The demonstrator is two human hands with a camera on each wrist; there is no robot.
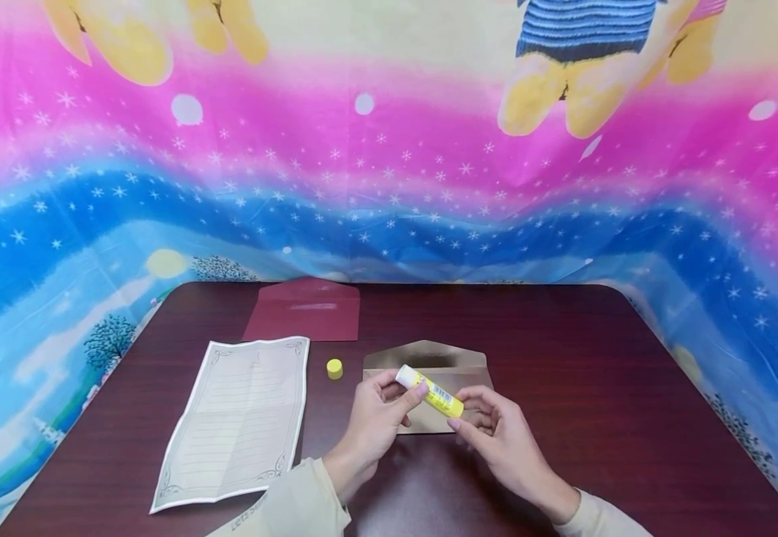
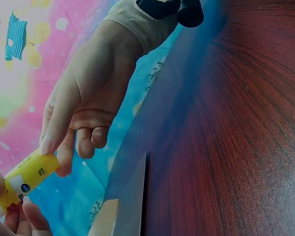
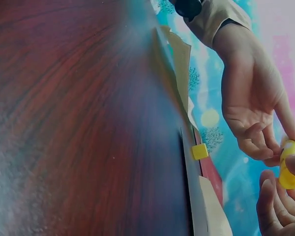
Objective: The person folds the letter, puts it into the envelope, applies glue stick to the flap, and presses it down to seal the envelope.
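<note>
A yellow-and-white glue stick (image 1: 438,395) is held tilted above the table between both hands, its white end up to the left. My left hand (image 1: 377,418) grips it near the white end with thumb and fingers. The fingers of my right hand (image 1: 506,436) pinch its yellow base, as the left wrist view also shows at that hand (image 2: 86,98). Below the hands lies a gold-brown envelope (image 1: 422,425), flap open and pointing away, partly hidden by them. The yellow cap (image 1: 335,369) stands on the table left of the envelope.
A creased cream sheet with lines and an ornate border (image 1: 234,418) lies left of my left hand. Behind it, near the far table edge, is a dark red envelope (image 1: 308,313) with its flap open. A printed cloth (image 1: 389,186) hangs behind the dark wooden table (image 1: 597,358).
</note>
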